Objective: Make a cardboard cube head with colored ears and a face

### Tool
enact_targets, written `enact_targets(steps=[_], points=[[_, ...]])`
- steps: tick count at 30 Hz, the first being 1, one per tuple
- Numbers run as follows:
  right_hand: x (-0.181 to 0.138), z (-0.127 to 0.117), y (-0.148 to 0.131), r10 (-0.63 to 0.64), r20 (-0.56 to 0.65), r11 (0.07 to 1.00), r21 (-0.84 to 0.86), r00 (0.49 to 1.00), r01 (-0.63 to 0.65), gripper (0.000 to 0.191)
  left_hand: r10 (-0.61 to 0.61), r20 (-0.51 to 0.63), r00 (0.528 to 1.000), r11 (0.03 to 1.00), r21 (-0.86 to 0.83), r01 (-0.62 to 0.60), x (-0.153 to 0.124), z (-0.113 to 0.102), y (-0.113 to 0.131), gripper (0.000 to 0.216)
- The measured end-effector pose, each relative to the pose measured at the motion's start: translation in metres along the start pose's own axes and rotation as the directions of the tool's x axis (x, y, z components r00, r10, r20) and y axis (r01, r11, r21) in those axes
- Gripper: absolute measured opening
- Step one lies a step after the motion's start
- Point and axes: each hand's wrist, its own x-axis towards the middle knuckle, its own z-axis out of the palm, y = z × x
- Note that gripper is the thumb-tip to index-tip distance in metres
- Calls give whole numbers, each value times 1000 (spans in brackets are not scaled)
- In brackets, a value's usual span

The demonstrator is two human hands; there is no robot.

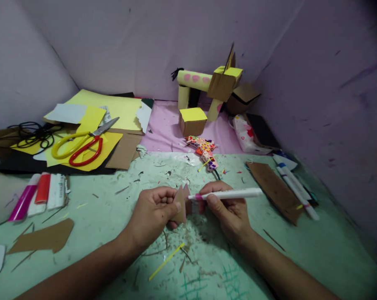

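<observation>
Between thumb and fingers, my left hand (158,208) pinches a small piece of cardboard (179,206), which stands on edge and looks folded or doubled, with a pinkish inner face. My right hand (227,210) grips a white marker (238,193) with a pink band near its tip. The tip points left and meets or nearly meets the cardboard's inner side; exact contact I cannot make out. Beyond my hands lies a glue gun (203,150) wrapped in flowery paper. Farther back stands a cardboard animal figure (194,79) with pink spots, behind a yellow-topped box (193,121).
Yellow-and-red-handled scissors (86,143) lie on paper and cardboard sheets at the left, near black cord (28,135). Several tubes and sticks (41,196) sit closer. A brown strip (274,189) and other markers (297,189) lie right. Scraps litter the green tabletop (110,266).
</observation>
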Motion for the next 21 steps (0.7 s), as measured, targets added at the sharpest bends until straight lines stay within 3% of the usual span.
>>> enact_targets(steps=[8, 13, 21], points=[[3, 2, 4, -87, -20, 996, -15, 996, 86, 10, 1, 31, 1000, 1000, 7, -1, 2, 0, -2, 19], [4, 1, 3, -76, 24, 997, -26, 997, 77, 11, 0, 32, 999, 1000, 11, -1, 2, 1, 0, 19], [2, 1, -3, -29, -4, 1000, -8, 1000, 29, 10, -17, 32, 999, 999, 33, 16, 1, 1, 1, 17]])
